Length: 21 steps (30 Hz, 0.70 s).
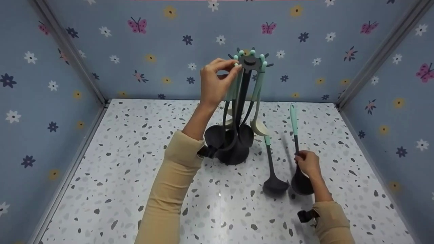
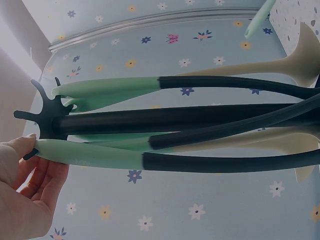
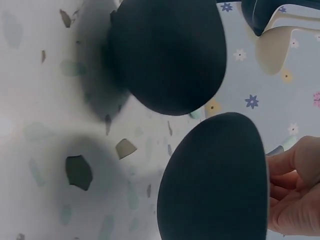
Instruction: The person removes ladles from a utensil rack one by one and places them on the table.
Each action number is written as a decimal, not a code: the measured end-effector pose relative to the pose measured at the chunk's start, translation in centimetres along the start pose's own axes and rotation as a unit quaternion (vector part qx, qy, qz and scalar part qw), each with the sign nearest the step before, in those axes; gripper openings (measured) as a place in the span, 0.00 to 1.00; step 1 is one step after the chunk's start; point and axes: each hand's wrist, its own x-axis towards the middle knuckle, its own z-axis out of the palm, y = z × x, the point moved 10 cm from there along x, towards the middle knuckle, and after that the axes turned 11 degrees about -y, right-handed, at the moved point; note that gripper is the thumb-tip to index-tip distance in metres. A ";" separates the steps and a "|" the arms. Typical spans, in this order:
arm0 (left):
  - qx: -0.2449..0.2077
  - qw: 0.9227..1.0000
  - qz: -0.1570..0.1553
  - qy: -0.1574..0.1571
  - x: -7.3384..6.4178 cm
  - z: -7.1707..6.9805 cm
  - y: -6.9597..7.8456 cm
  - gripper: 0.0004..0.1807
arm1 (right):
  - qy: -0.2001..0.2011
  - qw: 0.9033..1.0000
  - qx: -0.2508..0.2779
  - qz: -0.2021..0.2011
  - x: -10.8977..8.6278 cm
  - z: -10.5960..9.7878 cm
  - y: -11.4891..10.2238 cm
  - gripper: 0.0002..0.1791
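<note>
A black utensil stand with hooks around its top rises at the middle back. Several kitchen utensils with mint handles hang on it. At the stand's top, my left hand pinches the handle end of one mint-handled utensil between thumb and fingers, beside a hook. Lower right, my right hand grips the black shaft of a mint-handled serving spoon just above its bowl. In the right wrist view, the back of that spoon's dark bowl hides part of the fingers. A black ladle lies left of it.
Black bowls and a cream ladle hang low around the stand's round base. Speckled white tabletop spreads beneath. Blue flowered panels enclose the back and both sides.
</note>
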 end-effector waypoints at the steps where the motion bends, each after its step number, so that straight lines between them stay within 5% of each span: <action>1: 0.000 1.000 -0.001 -0.001 0.0 0.0 -0.1 0.08 | -0.003 1.000 -0.001 0.002 0.0 0.1 0.2 0.10; 9: 0.011 1.000 0.015 -0.006 0.7 0.4 -2.9 0.09 | -0.029 0.999 -0.005 0.031 0.2 1.5 2.2 0.12; 21: 0.010 1.000 0.028 -0.006 0.8 0.3 -3.2 0.10 | -0.045 0.997 -0.030 0.048 0.6 2.8 3.4 0.12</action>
